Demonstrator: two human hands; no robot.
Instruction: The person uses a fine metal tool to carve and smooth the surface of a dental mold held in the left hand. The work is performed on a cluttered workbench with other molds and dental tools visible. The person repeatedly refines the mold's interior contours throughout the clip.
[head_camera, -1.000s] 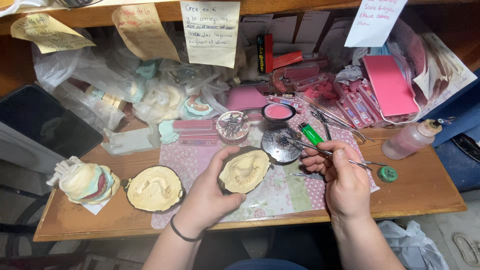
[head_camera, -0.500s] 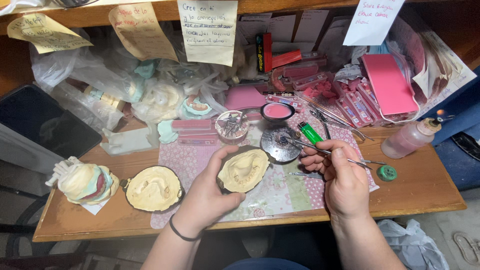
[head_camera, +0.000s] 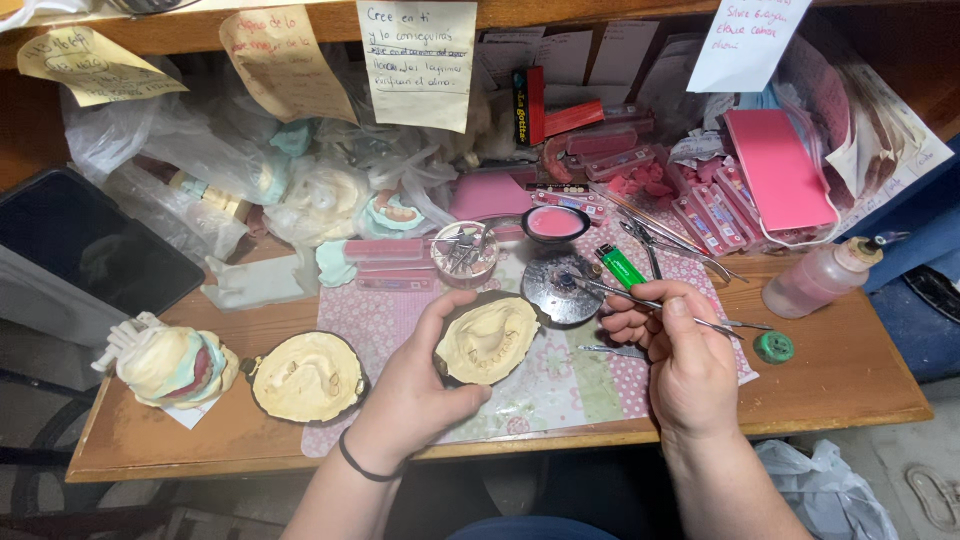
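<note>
From the head camera, looking down on a cluttered wooden workbench (head_camera: 850, 385), the cream-yellow plaster dental cast in its dark rubber mould (head_camera: 490, 340) sits over the pink patterned paper mat (head_camera: 560, 385) near the middle of the bench. Its pale surface is hollowed in a horseshoe shape, with a shallow row of tooth impressions along the near curve, and a thin black rim shows around it.

The left hand (head_camera: 415, 390) cups this cast from the near-left side: the thumb lies along its lower edge and the fingers curl up around its left rim, so the hand is closed around the mould. Whether the cast rests on the mat or is lifted slightly cannot be told.

The right hand (head_camera: 680, 350) pinches a thin metal dental instrument (head_camera: 640, 300) between thumb and bent fingers; the tool's tip points left toward a round, shiny metal dish (head_camera: 560, 290) just beyond the cast.

A second cream cast in a dark mould (head_camera: 308, 377) lies to the left, apart from the hands. A green lighter (head_camera: 622, 266) lies behind the right hand, and a small bowl of pink material (head_camera: 554, 223) stands farther back.

The far fingers of the left hand are hidden behind the mould, and the instrument's handle end is partly covered by the right hand.
</note>
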